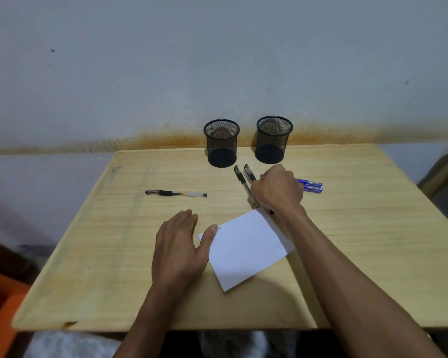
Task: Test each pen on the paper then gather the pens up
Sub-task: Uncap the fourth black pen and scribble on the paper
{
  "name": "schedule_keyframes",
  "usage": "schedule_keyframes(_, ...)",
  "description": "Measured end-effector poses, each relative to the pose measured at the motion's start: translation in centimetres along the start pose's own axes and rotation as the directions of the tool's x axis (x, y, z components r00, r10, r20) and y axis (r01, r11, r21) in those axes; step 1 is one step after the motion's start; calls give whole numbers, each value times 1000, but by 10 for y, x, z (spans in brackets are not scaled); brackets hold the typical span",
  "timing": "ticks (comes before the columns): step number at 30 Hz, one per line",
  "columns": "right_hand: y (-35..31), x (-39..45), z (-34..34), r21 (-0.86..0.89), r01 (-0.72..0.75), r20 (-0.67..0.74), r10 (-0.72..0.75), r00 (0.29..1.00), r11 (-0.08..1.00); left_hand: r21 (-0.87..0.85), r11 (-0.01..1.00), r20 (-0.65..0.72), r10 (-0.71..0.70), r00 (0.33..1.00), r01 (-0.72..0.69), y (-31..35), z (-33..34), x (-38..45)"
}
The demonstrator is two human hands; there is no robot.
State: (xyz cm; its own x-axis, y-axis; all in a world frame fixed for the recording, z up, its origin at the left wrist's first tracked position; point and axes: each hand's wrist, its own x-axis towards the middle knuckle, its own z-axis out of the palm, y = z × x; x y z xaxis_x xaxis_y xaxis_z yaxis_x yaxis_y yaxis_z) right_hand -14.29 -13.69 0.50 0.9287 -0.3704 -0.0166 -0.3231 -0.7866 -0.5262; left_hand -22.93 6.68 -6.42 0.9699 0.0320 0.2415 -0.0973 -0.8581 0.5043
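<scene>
On desk | R hand [277, 188] fist clamped on black pen [249, 172] | L hand [179, 244] flat, fingers apart, thumb pinning paper [246, 248] | risk: sleeve/arm drags paper, imo

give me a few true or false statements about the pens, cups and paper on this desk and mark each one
1. Both mesh cups hold pens. False: both look empty.
2. The left hand rests at the edge of the paper, thumb on it. True.
3. One black pen lies alone, left of the others. True.
4. The right hand lies flat on the paper. False: it is curled over the pens beyond the paper.
5. Blue pens lie to the right of the right hand. True.
</scene>
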Motion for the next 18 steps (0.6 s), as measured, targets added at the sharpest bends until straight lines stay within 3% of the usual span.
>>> schedule_keyframes(13, 10, 9, 11, -31, 14, -62, -15, 998, 999, 29, 1000, -54, 7, 999, -5, -4, 7, 2)
schedule_keyframes(16, -4, 4, 10, 2, 148, -89, -148, 985, 989, 36, 999, -61, 13, 998, -11, -5, 8, 2)
schedule_keyframes(18, -23, -1, 18, 52, 301, -26, -300, 954, 952, 44, 999, -60, 21, 998, -18, -5, 8, 1)
